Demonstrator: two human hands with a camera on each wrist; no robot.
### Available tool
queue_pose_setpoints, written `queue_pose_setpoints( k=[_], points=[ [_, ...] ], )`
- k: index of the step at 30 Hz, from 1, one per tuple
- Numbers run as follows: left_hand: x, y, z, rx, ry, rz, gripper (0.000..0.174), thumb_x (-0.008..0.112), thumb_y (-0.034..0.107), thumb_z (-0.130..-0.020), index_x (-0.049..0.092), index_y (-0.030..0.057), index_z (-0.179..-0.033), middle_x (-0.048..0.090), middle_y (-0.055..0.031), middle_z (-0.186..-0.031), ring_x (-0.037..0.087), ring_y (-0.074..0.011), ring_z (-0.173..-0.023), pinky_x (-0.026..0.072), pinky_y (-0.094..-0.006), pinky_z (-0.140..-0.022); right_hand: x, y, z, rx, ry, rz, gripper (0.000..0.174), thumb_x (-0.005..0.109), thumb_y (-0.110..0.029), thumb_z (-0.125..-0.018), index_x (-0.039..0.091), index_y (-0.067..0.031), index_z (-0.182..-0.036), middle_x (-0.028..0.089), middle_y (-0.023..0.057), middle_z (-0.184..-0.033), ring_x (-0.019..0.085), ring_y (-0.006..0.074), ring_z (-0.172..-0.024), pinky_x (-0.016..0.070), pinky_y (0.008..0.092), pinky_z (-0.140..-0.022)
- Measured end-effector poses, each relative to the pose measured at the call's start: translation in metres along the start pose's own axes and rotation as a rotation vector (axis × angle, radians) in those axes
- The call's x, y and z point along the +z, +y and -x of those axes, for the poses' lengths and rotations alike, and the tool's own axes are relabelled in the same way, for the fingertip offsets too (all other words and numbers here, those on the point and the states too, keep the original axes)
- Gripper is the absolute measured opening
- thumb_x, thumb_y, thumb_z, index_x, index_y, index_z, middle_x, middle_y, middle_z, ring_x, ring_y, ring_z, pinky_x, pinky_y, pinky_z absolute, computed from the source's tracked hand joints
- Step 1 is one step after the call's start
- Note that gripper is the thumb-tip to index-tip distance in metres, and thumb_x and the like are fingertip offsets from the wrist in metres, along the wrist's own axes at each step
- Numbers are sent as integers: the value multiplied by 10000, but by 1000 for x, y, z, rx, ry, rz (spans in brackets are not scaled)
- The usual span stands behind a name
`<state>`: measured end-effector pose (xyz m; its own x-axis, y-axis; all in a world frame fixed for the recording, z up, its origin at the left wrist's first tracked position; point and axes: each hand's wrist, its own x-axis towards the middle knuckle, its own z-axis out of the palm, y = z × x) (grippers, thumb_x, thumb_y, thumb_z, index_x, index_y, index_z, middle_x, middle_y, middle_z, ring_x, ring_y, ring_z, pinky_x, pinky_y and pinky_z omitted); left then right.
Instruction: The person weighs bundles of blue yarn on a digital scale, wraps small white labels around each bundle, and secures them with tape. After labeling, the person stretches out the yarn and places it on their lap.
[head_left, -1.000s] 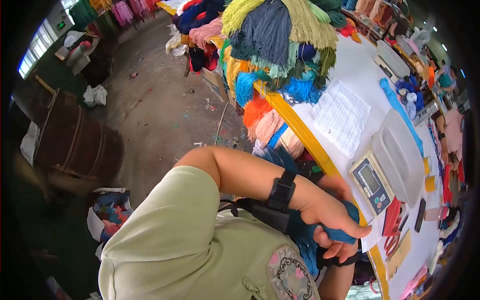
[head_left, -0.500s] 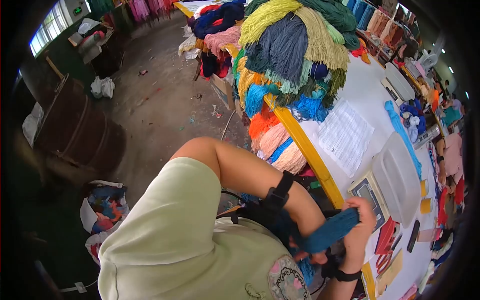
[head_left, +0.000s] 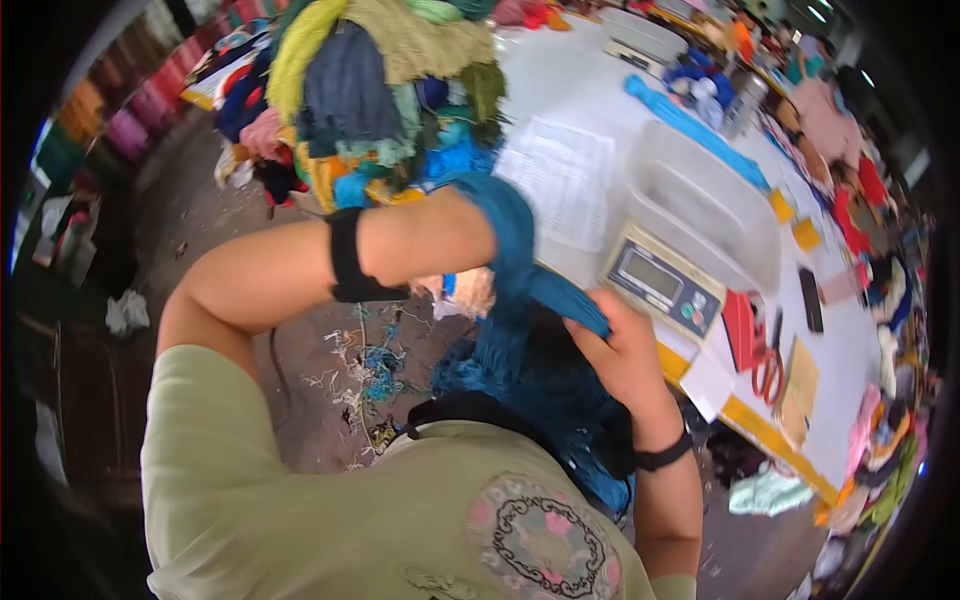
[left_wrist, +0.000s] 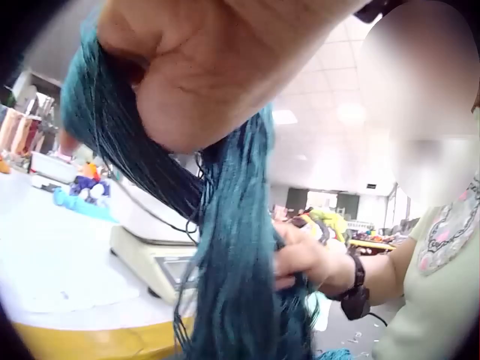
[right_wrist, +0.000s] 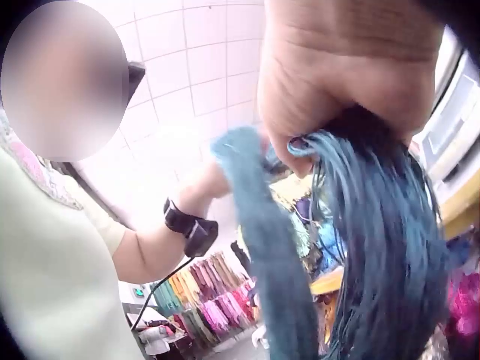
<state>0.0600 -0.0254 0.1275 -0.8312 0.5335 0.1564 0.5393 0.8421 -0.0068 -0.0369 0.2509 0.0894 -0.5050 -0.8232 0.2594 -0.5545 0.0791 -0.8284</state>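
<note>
A long skein of teal yarn [head_left: 512, 255] stretches between both hands, its loose strands falling in front of the shirt. My left hand [head_left: 455, 232], raised at the middle of the head view, holds one end. The yarn covers its fingers there; in the left wrist view the strands pass under the thumb side of the hand [left_wrist: 202, 82]. Lower and to the right, my right hand [head_left: 622, 345] grips another part of the skein beside the table edge. From the right wrist, strands [right_wrist: 382, 232] hang below the curled hand [right_wrist: 345, 97].
A digital scale [head_left: 662, 280] with a clear plastic tub [head_left: 705, 205] stands on the white table. Near it lie a printed sheet [head_left: 555, 180], a red box [head_left: 743, 330], scissors [head_left: 768, 375] and a black bar [head_left: 810, 300]. Multicoloured yarn [head_left: 350, 90] is heaped at the far left end.
The hands were close together at the table edge; the left hand has risen forward and left, spreading the skein out. The head view has turned to the right.
</note>
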Motion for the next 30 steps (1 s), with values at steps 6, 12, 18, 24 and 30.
queue_pose_setpoints(
  k=[6, 12, 18, 24, 30],
  points=[
    [8, 38, -5, -324, -817, 1620, 612, 724, 105, -882, 470, 99, -1439, 546, -126, -1396, 660, -238, -1131, 580, -326, -857, 7, 15, -9, 84, -185, -261, 134, 668, -87, -876, 654, -37, -1000, 675, 79, -793, 651, 167, -749, 495, 285, -718],
    [35, 74, -10, -405, -527, 2042, 482, 704, 248, -924, 553, 73, -1346, 526, -175, -1370, 621, -307, -1177, 558, -370, -928, 7, 13, 0, 23, -111, -310, 319, 682, -159, -884, 597, -38, -1167, 677, 117, -962, 655, 195, -896, 499, 309, -815],
    [31, 99, -40, -817, -65, 1467, 268, 579, 99, -891, 650, 26, -1139, 678, -100, -996, 690, -224, -809, 558, -371, -748, 20, -11, -9, 43, 77, 56, 381, 649, -331, -902, 582, -35, -1133, 663, 204, -956, 651, 365, -874, 501, 443, -776],
    [-41, 99, -25, 42, 260, 111, 159, 678, 66, -714, 533, 38, -653, 714, -132, -1025, 698, -262, -790, 544, -292, -669, 6, 53, -8, 21, 113, -40, 314, 484, -260, -977, 625, 2, -877, 652, 226, -809, 648, 387, -807, 491, 429, -716],
    [-94, 54, -22, -464, 770, 563, 138, 602, -12, -680, 693, 14, -780, 695, -151, -1126, 669, -185, -903, 511, -280, -802, -15, 33, -4, 36, 195, -225, 287, 470, -209, -993, 627, 19, -920, 631, 209, -804, 629, 368, -786, 489, 392, -718]
  ],
)
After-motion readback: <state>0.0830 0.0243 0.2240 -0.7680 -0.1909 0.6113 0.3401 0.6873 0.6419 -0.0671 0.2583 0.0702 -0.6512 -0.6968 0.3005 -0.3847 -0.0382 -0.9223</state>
